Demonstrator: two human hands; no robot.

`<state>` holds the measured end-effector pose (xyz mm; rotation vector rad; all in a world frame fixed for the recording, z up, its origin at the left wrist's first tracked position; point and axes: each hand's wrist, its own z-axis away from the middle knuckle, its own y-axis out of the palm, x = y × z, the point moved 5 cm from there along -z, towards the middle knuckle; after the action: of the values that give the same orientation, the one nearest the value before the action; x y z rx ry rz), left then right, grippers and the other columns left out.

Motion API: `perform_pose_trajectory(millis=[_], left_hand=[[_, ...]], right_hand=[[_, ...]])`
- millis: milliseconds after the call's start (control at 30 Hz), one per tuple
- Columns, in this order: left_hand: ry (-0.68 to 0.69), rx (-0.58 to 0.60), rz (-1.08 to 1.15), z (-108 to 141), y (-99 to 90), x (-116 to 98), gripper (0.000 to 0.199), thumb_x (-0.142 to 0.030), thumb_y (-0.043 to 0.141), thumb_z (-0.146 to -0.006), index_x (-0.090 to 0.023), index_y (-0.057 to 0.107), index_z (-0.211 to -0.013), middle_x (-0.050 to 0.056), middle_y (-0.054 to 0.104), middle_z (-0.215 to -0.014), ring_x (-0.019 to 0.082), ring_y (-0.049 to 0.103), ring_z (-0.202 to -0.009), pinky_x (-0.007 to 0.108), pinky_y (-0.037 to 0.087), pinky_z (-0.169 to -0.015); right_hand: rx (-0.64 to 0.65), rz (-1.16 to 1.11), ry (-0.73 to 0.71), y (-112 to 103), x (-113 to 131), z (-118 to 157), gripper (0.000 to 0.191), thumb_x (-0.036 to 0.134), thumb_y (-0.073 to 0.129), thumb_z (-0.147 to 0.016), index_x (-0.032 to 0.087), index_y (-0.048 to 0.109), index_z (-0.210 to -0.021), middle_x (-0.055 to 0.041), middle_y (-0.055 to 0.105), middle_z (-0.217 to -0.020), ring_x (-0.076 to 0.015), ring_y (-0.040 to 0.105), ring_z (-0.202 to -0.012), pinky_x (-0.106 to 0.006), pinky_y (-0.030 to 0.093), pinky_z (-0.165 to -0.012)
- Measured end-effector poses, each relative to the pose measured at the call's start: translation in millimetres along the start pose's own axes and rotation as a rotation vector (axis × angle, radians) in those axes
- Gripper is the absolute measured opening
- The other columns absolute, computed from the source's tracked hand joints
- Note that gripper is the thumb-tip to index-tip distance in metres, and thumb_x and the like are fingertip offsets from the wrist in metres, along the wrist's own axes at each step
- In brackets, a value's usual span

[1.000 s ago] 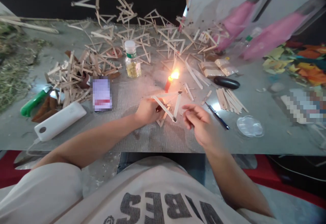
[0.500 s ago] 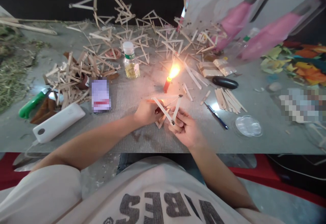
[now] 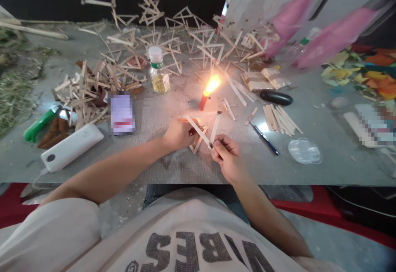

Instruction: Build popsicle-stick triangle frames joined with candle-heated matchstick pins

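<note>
Between my hands is a frame of joined wooden sticks (image 3: 198, 131), with triangle shapes and dark spots at its corners. My left hand (image 3: 179, 135) is closed around its left side, the fingertips partly hidden behind the sticks. With thumb and fingers, my right hand (image 3: 228, 154) pinches the frame's lower dark corner. Just beyond the frame stands a lit red candle (image 3: 203, 100), its flame leaning to the right. Loose sticks (image 3: 229, 110) lie to the right of the candle.
A bottle of yellow liquid (image 3: 160, 76) stands behind my left hand. Stick frames (image 3: 176, 49) spread across the back. At left are a stick pile (image 3: 83, 98), a purple box (image 3: 122, 113) and a white power bank (image 3: 72, 147). A pen (image 3: 265, 140) and clear lid (image 3: 305, 151) lie right.
My right hand has shifted slightly right and down, its fingers now at the frame's lower corner instead of behind it. The left hand stays nearly in place. The view has tilted slightly.
</note>
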<state>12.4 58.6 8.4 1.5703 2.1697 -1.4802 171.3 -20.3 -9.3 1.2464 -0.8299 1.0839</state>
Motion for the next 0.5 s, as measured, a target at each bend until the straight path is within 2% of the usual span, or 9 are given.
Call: perform_pose_trajectory(millis=[167, 333, 500], left_hand=[[-0.015, 0.002, -0.003, -0.6, -3.1, -2.6, 0.038, -0.033, 0.061, -0.094, -0.02, 0.05, -0.059, -0.002, 0.056, -0.054, 0.01, 0.047, -0.048, 0.025, 0.033, -0.049], [-0.027, 0.019, -0.001, -1.0, -3.5, -3.1, 0.035, -0.03, 0.06, -0.093, -0.02, 0.051, -0.06, -0.003, 0.054, -0.053, 0.011, 0.046, -0.047, 0.026, 0.032, -0.049], [-0.029, 0.018, 0.004, -0.8, -2.2, -1.5, 0.038, -0.032, 0.061, -0.094, -0.021, 0.05, -0.06, -0.003, 0.052, -0.051, 0.011, 0.045, -0.047, 0.027, 0.032, -0.048]], right_hand=[[-0.04, 0.284, -0.135, -5.3, -0.4, 17.2, 0.024, 0.046, 0.062, -0.098, 0.022, 0.063, -0.095, 0.0061, 0.049, -0.062, -0.0084, 0.038, -0.05, -0.023, 0.027, -0.047], [-0.072, 0.481, -0.235, -3.0, 5.8, 33.2, 0.024, 0.042, 0.055, -0.103, 0.022, 0.066, -0.098, 0.0039, 0.053, -0.064, -0.0104, 0.045, -0.052, -0.025, 0.033, -0.049], [-0.091, 0.657, -0.415, 2.0, 19.8, 43.8, 0.018, 0.033, 0.053, -0.104, 0.023, 0.067, -0.1, 0.0036, 0.055, -0.063, -0.0121, 0.049, -0.052, -0.027, 0.037, -0.051]])
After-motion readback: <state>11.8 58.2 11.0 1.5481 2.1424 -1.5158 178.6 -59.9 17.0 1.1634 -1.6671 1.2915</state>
